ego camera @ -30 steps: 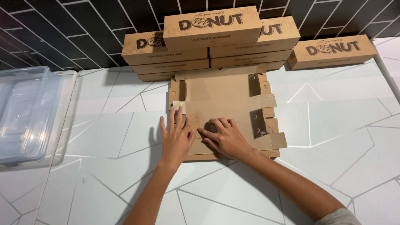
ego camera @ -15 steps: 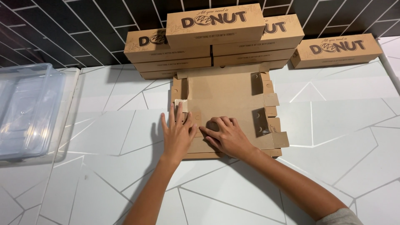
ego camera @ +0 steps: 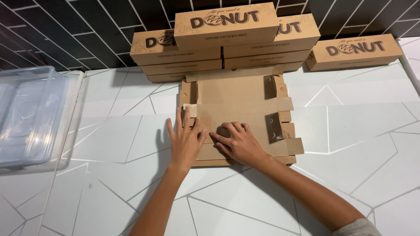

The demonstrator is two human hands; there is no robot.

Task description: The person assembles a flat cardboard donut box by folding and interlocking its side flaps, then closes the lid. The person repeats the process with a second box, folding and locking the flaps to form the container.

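Head view: both hands (ego camera: 186, 140) still on flattened carton (ego camera: 236, 102).

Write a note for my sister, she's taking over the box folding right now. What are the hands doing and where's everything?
Left hand: flat, fingers spread, pressing the left side of the flat box.
Right hand: fingers curled, pressing its middle.
Flat box: lies unfolded on the white table, side flaps out.
Done: folded boxes stacked at the wall, one more at right.
Left: this box is not yet folded up.
Clear bin at far left.
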